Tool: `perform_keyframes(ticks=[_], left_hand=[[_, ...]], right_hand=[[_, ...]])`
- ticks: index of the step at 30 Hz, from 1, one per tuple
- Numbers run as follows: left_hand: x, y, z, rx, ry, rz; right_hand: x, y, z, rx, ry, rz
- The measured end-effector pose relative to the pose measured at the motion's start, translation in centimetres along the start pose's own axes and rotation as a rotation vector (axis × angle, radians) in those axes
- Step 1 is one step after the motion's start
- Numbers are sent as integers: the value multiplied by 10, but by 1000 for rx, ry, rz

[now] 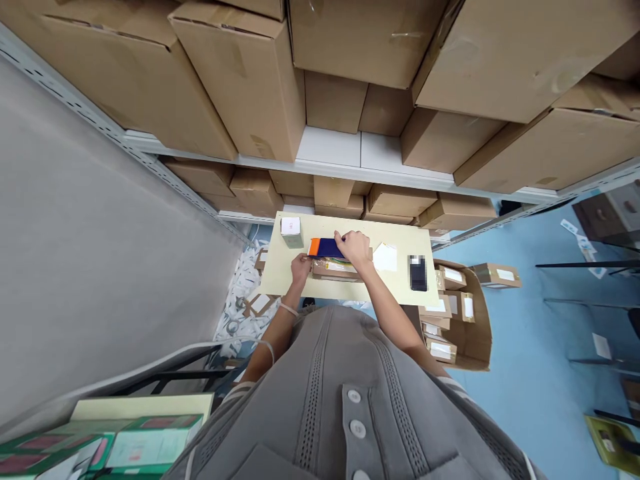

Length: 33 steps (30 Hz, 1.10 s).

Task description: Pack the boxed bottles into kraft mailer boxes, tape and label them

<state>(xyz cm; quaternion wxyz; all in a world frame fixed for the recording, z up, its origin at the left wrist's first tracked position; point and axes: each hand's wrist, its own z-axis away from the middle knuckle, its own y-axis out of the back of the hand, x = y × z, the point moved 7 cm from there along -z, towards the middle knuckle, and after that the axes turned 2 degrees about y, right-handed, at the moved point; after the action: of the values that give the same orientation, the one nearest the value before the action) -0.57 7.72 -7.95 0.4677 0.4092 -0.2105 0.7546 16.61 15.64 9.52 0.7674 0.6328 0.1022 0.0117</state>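
Gripping the blue and orange packet [327,248] by the brown box [336,274] on the surface [411,241] is the right hand [355,249]; whether the left hand [301,268] grips, I can't tell. Pushing hard could bend the packet.
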Motion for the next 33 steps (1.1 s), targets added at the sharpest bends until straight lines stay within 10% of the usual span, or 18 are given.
perform_keyframes(ticks=[8, 15, 21, 24, 33], left_hand=[[-28, -6, 4, -32, 112, -148], [-6, -13, 8, 10, -133, -167], [19, -17, 37, -550, -614, -403], [30, -11, 36, -628, -710, -643], [66, -31, 15, -749, -437, -589]], right_hand=[[0, -3, -3, 11, 10, -13], [-2, -2, -3, -8, 11, 10], [-2, -1, -3, -11, 3, -5], [-2, -1, -2, -19, 3, -13], [-1, 0, -2, -48, 19, 1]])
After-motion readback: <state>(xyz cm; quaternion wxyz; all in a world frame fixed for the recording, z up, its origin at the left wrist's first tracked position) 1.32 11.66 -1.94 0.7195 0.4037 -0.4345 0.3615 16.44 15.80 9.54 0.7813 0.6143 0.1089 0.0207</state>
